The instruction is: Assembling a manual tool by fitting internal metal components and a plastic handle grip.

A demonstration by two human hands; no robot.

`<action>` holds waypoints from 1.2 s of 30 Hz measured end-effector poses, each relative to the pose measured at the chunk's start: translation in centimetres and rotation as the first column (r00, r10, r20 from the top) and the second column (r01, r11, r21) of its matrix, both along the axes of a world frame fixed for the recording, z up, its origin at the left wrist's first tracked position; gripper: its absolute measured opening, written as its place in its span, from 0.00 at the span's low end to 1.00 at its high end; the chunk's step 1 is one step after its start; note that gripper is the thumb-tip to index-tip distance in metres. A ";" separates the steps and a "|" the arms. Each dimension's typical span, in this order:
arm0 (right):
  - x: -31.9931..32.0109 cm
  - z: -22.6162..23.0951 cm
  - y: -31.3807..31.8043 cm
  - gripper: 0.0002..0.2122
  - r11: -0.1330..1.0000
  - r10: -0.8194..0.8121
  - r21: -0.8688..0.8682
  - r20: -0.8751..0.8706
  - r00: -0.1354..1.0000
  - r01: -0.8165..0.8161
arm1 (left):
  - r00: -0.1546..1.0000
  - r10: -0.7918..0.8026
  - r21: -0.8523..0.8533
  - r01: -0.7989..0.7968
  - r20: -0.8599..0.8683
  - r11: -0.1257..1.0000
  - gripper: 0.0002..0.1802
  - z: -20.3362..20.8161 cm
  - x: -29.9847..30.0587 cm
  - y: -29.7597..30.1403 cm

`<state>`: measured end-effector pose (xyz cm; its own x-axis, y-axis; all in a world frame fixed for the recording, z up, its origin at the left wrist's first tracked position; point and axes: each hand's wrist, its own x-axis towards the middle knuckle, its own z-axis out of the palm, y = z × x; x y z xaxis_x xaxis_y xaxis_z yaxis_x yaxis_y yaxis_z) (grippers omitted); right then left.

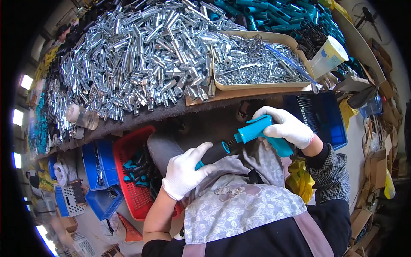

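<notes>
My right hand (286, 128), in a white glove, is wrapped around a teal pistol-shaped plastic body (253, 129); its handle slants down to the right. A dark spring (232, 142) sits at the body's left end, beside a teal ring (225, 147). My left hand (185, 171), also gloved in white, pinches a dark tube-like part with a teal end (199, 165) between thumb and fingers. The tube points toward the ring, but it blends with the dark background, so I cannot tell whether they join. Both hands are above my lap and patterned apron (244, 210).
Ahead, a bench bears a heap of shiny metal fittings (141, 60), a tray of small metal parts (261, 87), teal bodies (274, 15), a cup (329, 55) and a clear bottle (81, 117). A red basket (128, 188) and blue bins (94, 162) stand left; a blue bin (338, 124) stands right.
</notes>
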<state>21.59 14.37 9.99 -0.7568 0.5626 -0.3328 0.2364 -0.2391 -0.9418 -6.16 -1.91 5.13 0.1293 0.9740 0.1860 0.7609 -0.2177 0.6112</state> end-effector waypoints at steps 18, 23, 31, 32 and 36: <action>-3.9 -0.3 -3.0 0.17 0.062 0.475 0.917 0.319 0.820 -0.393 | 0.723 -0.074 -0.473 0.521 0.686 0.711 0.48 -1.3 -2.2 0.9; -3.1 -3.2 -2.8 0.31 0.988 0.042 -0.141 -0.176 0.984 -0.067 | 0.965 -0.089 0.035 0.101 -0.247 0.994 0.29 0.5 -1.3 0.1; -4.0 -4.6 -2.4 0.24 0.853 -0.303 0.298 -0.385 0.872 0.428 | 0.998 -0.054 -0.051 0.056 0.042 0.997 0.20 1.0 -1.1 -0.4; -4.0 -3.6 -3.4 0.24 0.763 -0.212 0.525 -0.350 0.912 0.378 | 0.980 0.116 -0.117 -0.098 0.159 0.988 0.18 0.4 -1.7 -0.1; -5.3 -3.0 -3.8 0.12 0.746 0.118 0.621 -0.480 0.869 0.242 | 0.992 0.124 -0.107 -0.126 -0.025 0.986 0.16 -3.8 -0.9 -1.6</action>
